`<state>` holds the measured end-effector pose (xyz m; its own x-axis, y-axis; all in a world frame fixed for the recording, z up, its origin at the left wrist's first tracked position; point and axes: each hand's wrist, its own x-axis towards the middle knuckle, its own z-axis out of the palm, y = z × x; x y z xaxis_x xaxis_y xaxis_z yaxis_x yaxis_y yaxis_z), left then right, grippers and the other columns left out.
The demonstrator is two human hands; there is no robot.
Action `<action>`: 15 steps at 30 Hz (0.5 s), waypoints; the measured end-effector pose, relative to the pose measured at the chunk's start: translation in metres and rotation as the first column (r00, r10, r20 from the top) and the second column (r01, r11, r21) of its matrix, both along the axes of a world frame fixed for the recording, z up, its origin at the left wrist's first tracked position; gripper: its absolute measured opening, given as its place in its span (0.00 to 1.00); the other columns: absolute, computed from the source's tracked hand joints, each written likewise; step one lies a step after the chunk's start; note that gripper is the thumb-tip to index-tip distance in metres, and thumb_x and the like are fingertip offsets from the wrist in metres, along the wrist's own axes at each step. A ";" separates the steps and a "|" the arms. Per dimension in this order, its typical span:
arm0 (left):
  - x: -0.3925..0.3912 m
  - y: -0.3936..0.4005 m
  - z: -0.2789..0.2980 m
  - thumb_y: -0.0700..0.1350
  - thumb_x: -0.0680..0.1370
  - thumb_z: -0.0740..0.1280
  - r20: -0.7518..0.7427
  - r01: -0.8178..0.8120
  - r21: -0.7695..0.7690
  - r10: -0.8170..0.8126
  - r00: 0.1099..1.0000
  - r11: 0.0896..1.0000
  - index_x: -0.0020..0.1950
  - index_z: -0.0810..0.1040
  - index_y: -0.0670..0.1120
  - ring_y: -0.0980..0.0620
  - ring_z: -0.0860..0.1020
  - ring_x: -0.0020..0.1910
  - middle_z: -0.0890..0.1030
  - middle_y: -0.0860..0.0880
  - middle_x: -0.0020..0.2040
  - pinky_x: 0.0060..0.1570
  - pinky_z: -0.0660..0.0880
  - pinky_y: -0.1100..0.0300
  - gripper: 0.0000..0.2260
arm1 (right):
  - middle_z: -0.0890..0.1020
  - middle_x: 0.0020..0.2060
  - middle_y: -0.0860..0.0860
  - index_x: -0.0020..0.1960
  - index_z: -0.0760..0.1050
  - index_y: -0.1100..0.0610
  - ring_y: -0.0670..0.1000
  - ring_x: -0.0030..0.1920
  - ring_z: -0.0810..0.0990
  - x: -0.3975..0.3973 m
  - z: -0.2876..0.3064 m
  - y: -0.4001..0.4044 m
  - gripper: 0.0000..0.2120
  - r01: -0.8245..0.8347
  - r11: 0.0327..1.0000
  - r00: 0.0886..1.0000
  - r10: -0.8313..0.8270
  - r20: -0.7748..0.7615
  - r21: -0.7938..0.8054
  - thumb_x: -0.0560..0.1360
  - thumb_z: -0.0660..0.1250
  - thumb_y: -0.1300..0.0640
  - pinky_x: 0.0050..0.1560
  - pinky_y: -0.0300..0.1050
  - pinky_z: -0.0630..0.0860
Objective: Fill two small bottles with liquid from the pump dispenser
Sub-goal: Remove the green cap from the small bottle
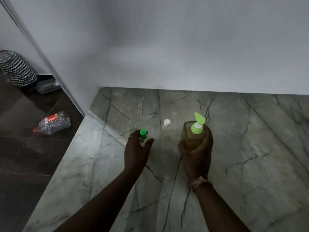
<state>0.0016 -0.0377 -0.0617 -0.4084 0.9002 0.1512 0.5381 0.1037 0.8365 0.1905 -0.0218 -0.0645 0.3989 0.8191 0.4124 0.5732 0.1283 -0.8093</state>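
A small clear bottle with a green cap (143, 133) stands on the marble counter (242, 148). My left hand (136, 151) curls round its body, fingers behind it and thumb to its right. A second small clear bottle with a white cap (166, 123) stands a little farther back, between my hands, and nothing touches it. My right hand (196, 154) grips the square clear pump dispenser (192, 136) from the near side. The dispenser holds yellowish liquid and carries a light green pump head (198, 122) whose spout points away from me.
The counter's left edge drops to a dark floor, where a crumpled plastic bottle with a red label (52, 124) lies. A zigzag-patterned basket (15, 69) stands far left by a white wall. A plain wall backs the counter.
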 end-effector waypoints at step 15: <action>-0.009 -0.011 -0.034 0.56 0.72 0.76 -0.223 0.204 0.152 -0.167 0.960 0.967 0.51 0.79 0.53 0.61 0.79 0.40 0.82 0.57 0.43 0.40 0.77 0.58 0.13 | 0.69 0.61 0.47 0.71 0.56 0.45 0.49 0.56 0.73 -0.022 -0.032 -0.031 0.47 -0.081 0.973 0.987 0.048 0.150 0.217 0.58 0.76 0.45 0.48 0.47 0.78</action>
<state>-0.0072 -0.0490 -0.0956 -0.1802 0.9099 0.3735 0.6971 -0.1497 0.7012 0.1684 -0.0523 -0.0967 0.2717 0.7225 0.6358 0.6655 0.3361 -0.6664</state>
